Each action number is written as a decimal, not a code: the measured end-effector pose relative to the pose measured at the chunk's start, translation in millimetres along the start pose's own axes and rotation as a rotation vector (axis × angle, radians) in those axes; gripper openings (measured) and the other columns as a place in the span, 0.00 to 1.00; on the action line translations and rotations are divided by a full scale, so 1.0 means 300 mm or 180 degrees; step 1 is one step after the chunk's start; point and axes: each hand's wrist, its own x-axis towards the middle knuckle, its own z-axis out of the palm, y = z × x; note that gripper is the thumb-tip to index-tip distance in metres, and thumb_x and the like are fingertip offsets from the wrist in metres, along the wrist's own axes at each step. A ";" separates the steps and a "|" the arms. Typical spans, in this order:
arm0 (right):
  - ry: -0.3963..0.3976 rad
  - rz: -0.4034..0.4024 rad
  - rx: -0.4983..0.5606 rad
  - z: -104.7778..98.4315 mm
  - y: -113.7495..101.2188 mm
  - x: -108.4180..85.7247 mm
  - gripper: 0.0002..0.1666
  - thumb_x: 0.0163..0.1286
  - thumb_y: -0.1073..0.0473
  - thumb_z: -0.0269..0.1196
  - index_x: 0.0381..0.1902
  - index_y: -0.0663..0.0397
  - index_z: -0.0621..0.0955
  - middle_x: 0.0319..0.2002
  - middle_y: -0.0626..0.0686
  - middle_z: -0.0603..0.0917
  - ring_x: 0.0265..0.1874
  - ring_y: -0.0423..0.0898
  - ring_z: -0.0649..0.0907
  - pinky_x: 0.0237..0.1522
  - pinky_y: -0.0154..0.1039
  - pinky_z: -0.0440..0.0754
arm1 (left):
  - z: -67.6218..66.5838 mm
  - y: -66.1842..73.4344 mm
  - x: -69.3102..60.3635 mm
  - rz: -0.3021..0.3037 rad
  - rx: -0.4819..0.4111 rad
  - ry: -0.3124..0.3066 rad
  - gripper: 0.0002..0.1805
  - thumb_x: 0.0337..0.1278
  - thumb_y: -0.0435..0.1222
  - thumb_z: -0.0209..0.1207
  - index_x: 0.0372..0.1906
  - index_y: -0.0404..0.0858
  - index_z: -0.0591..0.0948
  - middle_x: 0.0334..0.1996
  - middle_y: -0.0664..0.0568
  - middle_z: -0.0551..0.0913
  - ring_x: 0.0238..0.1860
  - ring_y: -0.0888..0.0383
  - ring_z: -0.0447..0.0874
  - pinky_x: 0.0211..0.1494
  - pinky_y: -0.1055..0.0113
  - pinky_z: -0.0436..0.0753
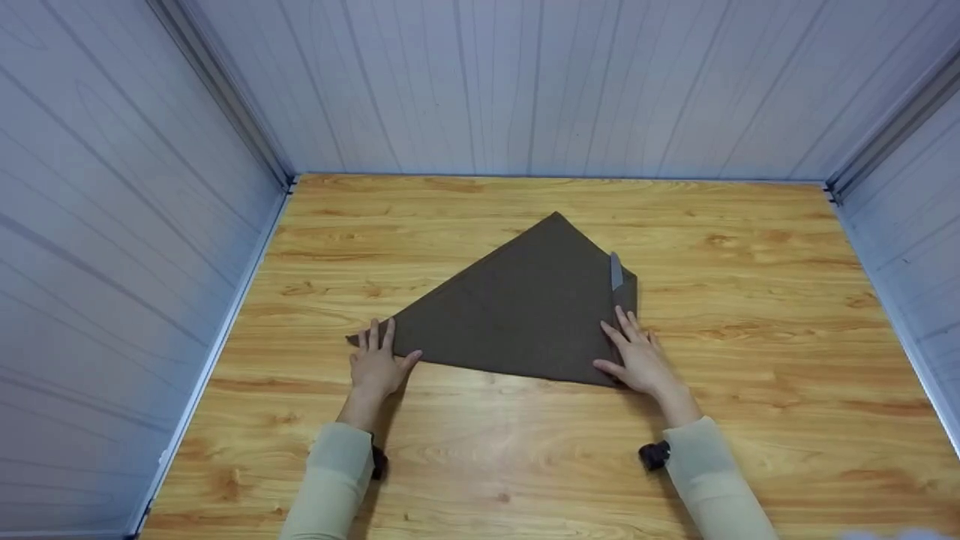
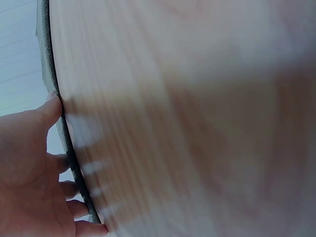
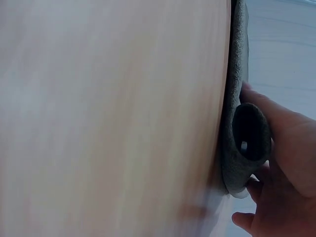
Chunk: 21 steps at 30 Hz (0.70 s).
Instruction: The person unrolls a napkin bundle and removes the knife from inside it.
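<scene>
A dark brown cloth (image 1: 502, 307) lies folded on the wooden table, with pointed corners at the left and the top. My left hand (image 1: 375, 369) rests on its left corner, fingers spread and straight, thumb by the near edge. Along the cloth's right side my right hand (image 1: 641, 361) rests over a rolled fold, its fingers mostly straight. A knife's grey blade (image 1: 616, 271) sticks out past the fingertips at the far end of that fold; the knife's other end is covered. From the right wrist, the roll (image 3: 247, 143) appears as a hollow tube beside the thumb, with something small and pale inside.
The wood-grain table (image 1: 495, 450) extends around the cloth on all sides. Pale panel walls stand at the back (image 1: 525, 90), the left (image 1: 112, 262) and the right (image 1: 915, 225). A black wrist device (image 1: 654, 455) sits by the right sleeve.
</scene>
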 end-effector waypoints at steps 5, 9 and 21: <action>-0.0035 0.0001 0.0005 -0.010 0.013 -0.004 0.40 0.59 0.42 0.58 0.64 0.57 0.63 0.67 0.62 0.47 0.65 0.59 0.47 0.57 0.62 0.47 | -0.001 -0.002 0.000 -0.0007 -0.0020 -0.0024 0.43 0.57 0.59 0.44 0.69 0.39 0.45 0.68 0.38 0.38 0.66 0.39 0.34 0.59 0.39 0.50; -0.0035 -0.0014 0.0034 -0.017 0.026 -0.010 0.39 0.59 0.43 0.58 0.64 0.55 0.64 0.67 0.61 0.48 0.65 0.59 0.48 0.58 0.61 0.48 | -0.001 -0.004 0.001 -0.0002 -0.0014 -0.0030 0.43 0.57 0.59 0.43 0.69 0.39 0.45 0.68 0.38 0.38 0.66 0.39 0.34 0.59 0.39 0.50; -0.0011 0.0011 0.0150 -0.033 0.064 -0.031 0.38 0.59 0.43 0.58 0.63 0.55 0.65 0.67 0.60 0.49 0.65 0.59 0.49 0.58 0.60 0.49 | -0.004 -0.003 -0.001 0.0037 -0.0027 -0.0015 0.43 0.58 0.58 0.43 0.69 0.39 0.45 0.68 0.37 0.39 0.66 0.38 0.35 0.58 0.38 0.52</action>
